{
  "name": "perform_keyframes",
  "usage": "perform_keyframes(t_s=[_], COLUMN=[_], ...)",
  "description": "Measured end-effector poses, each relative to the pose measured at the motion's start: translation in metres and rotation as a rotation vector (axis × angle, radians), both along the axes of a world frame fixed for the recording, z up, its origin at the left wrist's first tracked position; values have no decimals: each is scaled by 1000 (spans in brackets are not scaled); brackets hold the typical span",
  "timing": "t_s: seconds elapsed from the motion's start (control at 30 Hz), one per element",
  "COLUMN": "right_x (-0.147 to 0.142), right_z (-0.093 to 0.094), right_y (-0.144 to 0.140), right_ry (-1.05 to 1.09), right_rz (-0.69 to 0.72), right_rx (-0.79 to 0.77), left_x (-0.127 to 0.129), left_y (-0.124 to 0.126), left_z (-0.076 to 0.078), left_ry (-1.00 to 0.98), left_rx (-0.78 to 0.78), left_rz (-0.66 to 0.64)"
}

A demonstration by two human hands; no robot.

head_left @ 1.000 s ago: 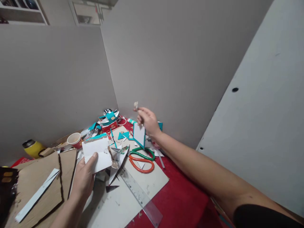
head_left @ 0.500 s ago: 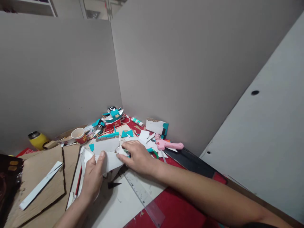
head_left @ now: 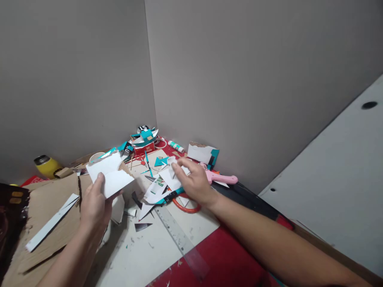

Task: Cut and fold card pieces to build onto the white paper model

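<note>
My left hand [head_left: 95,201] grips a folded piece of white card [head_left: 118,182], thumb on top, with a torn brown edge on its right side. To the right, my right hand [head_left: 196,181] pinches a small white paper scrap [head_left: 171,160] between thumb and fingers. Under that hand lie white and teal card offcuts [head_left: 157,189] and an orange loop handle [head_left: 188,208], partly covered. A clear ruler [head_left: 175,231] lies below on the white board [head_left: 134,255].
A pink glue gun [head_left: 224,177] lies right of my right hand. Behind stand a teal paper model [head_left: 145,137], a glue stick [head_left: 176,146] and a paper cup [head_left: 97,156]. Brown cardboard [head_left: 56,231] and a yellow bottle [head_left: 49,166] are at left. Grey partitions [head_left: 239,79] enclose the table.
The hands have moved apart. My left hand has shifted left with the card and tilted it; my right hand has come away to the right with a small scrap. The view has shifted slightly.
</note>
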State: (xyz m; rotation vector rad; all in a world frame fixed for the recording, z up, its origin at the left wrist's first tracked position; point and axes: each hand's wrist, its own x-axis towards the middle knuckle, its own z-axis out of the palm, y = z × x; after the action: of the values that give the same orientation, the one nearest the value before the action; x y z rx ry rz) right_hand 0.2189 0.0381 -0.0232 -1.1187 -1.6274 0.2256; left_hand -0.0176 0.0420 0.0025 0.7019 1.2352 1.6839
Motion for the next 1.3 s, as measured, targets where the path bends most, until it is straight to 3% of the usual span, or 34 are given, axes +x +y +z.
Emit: perform_keyframes(t_s=[0.13,0.2,0.27,0.33,0.4,0.47,0.53,0.67,0.87,0.93,1.03,1.1,1.2,1.23,1.3], right_x=[18,17,9,-3,-13,-18,-17,-10,-21,-24,-21,-17,-13,-13,-14], right_z=[-6,-8,-9,-10,-12,-14,-15,-9,-7,-9,-9,-6,-2,-2,-3], right_y=[21,19,9,-6,-18,-22,-19,-13,-38,-38,-29,-21,-16,-16,-20], right_ry=[-292,-345,-334,-355,-491,-652,-720,-660,-855,-711,-221,96,360,368,227], right_rz=[-199,-185,-49,179,431,547,478,255,339,377,522,689,895,897,761], right_rx=[-77,-27,-4,-66,-175,-241,-231,-228,-405,-435,-598,-702,-692,-642,-485], left_x=[3,5,5,4,4,4,4,6,8,6,2,-1,-6,-7,-9], left_y=[-5,-7,-8,-8,-8,-8,-9,-13,-21,-23,-24,-25,-24,-24,-24], left_z=[-3,-5,-8,-9,-9,-10,-10,-11,-18,-24,-32,-35,-35,-34,-30], left_ry=[79,93,103,123,145,163,169,211,648,844,1191,1410,1588,1609,1617], left_rx=[137,159,158,149,144,138,137,123,209,350,688,805,792,771,727], left_rz=[-109,-137,-134,-119,-109,-118,-133,-146,-49,-33,-132,-162,-79,-57,-32])
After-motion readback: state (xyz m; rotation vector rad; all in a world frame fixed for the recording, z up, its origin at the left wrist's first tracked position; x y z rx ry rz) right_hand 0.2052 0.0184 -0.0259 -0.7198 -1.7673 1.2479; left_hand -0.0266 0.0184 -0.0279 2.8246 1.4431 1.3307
